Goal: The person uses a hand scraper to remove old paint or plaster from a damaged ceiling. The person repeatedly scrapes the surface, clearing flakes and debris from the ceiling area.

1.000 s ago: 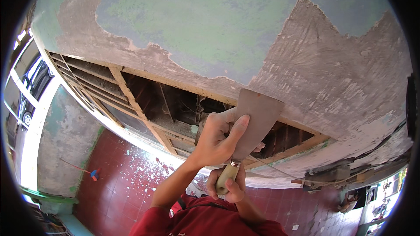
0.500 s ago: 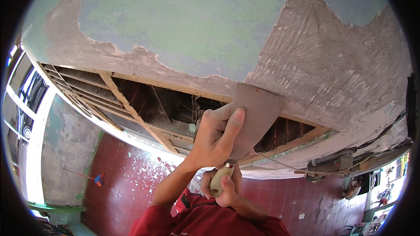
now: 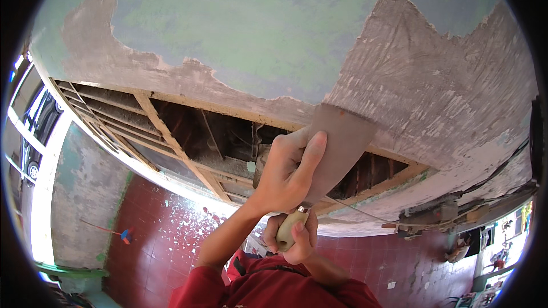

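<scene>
Far L: parked dark car (image 3: pixel 40 117), seen thru a bright opening, cut off by the frame edge. Next, low patchy grey-green wall (image 3: pixel 85 194), then long-handled tool w/ blue-and-red head (image 3: pixel 126 236) near its base, on red tiled floor (image 3: pixel 140 256); too small to say exactly what. Pale flakes (image 3: pixel 181 225) scattered on the tiles, approx below the wooden slats (image 3: pixel 114 111) of the wall opening. Green paint (image 3: pixel 228 28) above, w/ ragged lower edge; bare grey-brown band between it & the timber frame (image 3: pixel 220 110). Diagonal timber bar (image 3: pixel 177 148) crosses the opening, dark cavity to its R. L hand (image 3: pixel 288 171): pinching the blade of the putty knife (image 3: pixel 342 145), thumb flat on near face, fingers partly hidden behind. Knife is mid-frame, slightly R of ctr, tilted: wide edge up by the bottom tip of the green, blade overlapping the frame & part of the cavity; can't confirm edge contact w/ wall. R hand (image 3: pixel 299 244): closed round the pale wooden handle (image 3: pixel 291 231), thumb on top, below L hand & just in front of the red shirt (image 3: pixel 268 285). R side: big scraped plaster patch (image 3: pixel 422 74), jagged top; thin cable (image 3: pixel 365 219) runs along below.
</scene>
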The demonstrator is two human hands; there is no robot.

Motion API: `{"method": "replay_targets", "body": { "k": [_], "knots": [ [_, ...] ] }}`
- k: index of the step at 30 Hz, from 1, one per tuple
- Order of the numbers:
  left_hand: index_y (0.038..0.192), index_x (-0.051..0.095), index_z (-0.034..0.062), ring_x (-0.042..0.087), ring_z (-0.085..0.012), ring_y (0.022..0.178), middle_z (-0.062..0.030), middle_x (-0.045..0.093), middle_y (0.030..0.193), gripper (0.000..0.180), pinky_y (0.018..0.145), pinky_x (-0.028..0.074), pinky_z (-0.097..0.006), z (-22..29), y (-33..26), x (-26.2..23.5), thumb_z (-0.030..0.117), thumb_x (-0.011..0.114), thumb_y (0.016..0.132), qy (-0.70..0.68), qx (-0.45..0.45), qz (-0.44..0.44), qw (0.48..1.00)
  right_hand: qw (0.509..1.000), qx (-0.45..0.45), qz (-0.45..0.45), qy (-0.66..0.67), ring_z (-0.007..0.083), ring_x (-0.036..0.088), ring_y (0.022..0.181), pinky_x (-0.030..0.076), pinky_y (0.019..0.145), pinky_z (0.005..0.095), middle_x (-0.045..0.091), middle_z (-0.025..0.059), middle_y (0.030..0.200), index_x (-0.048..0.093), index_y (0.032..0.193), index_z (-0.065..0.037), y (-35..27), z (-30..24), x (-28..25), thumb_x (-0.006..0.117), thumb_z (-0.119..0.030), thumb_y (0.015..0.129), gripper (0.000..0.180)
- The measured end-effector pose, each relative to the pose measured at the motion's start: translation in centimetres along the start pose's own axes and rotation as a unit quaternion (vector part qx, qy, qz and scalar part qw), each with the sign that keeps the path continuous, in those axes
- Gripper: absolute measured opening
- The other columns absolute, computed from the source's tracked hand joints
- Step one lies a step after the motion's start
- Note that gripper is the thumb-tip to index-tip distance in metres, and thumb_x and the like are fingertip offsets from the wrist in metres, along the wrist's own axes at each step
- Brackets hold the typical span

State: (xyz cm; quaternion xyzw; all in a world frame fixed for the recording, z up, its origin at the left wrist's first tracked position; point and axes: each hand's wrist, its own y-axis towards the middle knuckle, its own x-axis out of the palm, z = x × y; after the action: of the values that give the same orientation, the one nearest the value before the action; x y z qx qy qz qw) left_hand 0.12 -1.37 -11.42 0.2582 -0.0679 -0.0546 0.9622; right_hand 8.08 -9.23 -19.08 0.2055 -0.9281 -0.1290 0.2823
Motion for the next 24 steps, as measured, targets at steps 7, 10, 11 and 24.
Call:
{"method": "replay_targets", "body": {
  "k": [7, 10, 11, 24],
  "knots": [
    [0.082, 0.054, -0.0035, 0.04, -0.0069, 0.061, -0.0021, 0.048, 0.062, 0.038, 0.053, 0.036, -0.027, 0.0, -0.5, 0.4, 0.026, 0.042, 0.102, -0.039, -0.022, 0.005, 0.999, 1.0, 0.005, 0.006, -0.024, 0.0165, 0.041, 0.035, 0.032, 0.034, 0.0264, 0.05, 0.0186, 0.051, 0.031, 0.113, -0.002, -0.5, 0.3, -0.5, 0.035, -0.036, 0.096, 0.039],
    [0.082, 0.054, -0.0034, 0.04, -0.0066, 0.062, -0.0019, 0.049, 0.063, 0.039, 0.054, 0.036, -0.026, 0.1, -0.3, 0.1, 0.027, 0.042, 0.102, -0.027, -0.034, -0.013, 0.999, 1.0, -0.003, -0.008, -0.013, 0.0168, 0.04, 0.035, 0.032, 0.034, 0.0264, 0.05, 0.019, 0.051, 0.031, 0.114, -0.002, -0.1, -0.3, -0.2, 0.036, -0.036, 0.096, 0.039],
    [0.082, 0.054, -0.0034, 0.04, -0.0065, 0.063, -0.0018, 0.049, 0.063, 0.039, 0.055, 0.036, -0.025, 0.3, -0.2, -0.2, 0.027, 0.041, 0.102, -0.018, -0.043, -0.021, 0.999, 1.0, -0.006, -0.011, -0.011, 0.0169, 0.04, 0.034, 0.032, 0.034, 0.0263, 0.05, 0.0192, 0.051, 0.031, 0.115, -0.003, 0.0, -0.3, 0.0, 0.036, -0.037, 0.096, 0.039],
    [0.082, 0.055, -0.0031, 0.04, -0.0056, 0.063, 0.002, 0.048, 0.065, 0.042, 0.055, 0.036, -0.025, 0.6, -0.1, 0.0, 0.03, 0.04, 0.103, -0.028, -0.06, -0.009, 0.998, 0.999, -0.001, -0.022, 0.042, 0.0169, 0.041, 0.036, 0.033, 0.036, 0.0263, 0.05, 0.0201, 0.051, 0.03, 0.112, -0.008, 0.1, 0.3, 0.0, 0.039, -0.035, 0.096, 0.033]
  ]
}}
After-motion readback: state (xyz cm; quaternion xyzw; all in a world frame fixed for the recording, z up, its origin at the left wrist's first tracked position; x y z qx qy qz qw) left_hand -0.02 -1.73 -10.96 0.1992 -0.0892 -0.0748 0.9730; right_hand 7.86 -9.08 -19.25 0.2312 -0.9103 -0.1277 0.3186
